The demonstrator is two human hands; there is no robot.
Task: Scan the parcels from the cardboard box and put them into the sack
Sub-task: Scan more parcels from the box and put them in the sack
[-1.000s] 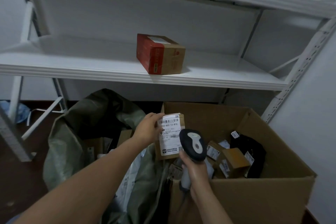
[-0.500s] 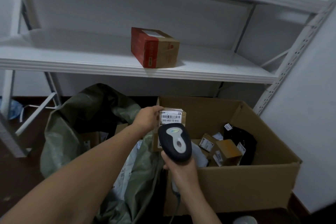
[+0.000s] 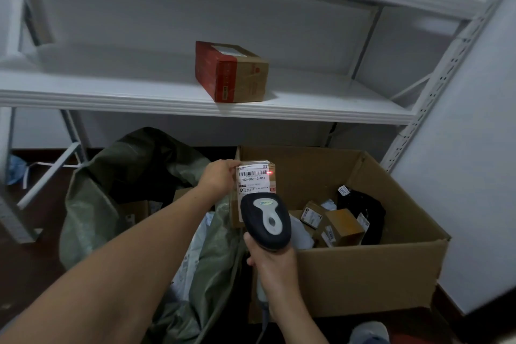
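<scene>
Storeroom with white metal shelving (image 3: pixel 111 92) against a pale wall; one red-and-brown carton (image 3: pixel 231 72) sits on the middle shelf, upper centre of the frame.

At frame centre you hold the parcel (image 3: pixel 255 184) upright over the left corner of the cardboard box (image 3: pixel 363 274), its label (image 3: pixel 252 179) facing you. Your left hand (image 3: pixel 217 180) grips the parcel's upper left edge, fingers curled round it. Your right hand (image 3: pixel 272 262) is wrapped round the handle of the scanner (image 3: pixel 266 220).

A second ago the scanner sat lower and to the right of the label. It now stands directly below the label, covering the parcel's lower half, and a red dot (image 3: pixel 269 172) has appeared at the right end of the barcode.

The beam is on, so the read is probably under way. Whether it has registered cannot be told.

The green sack (image 3: pixel 92 204) lies open at lower left, just beside the box, with parcels already inside. More small parcels (image 3: pixel 343 227) wait in the box at centre right.
</scene>
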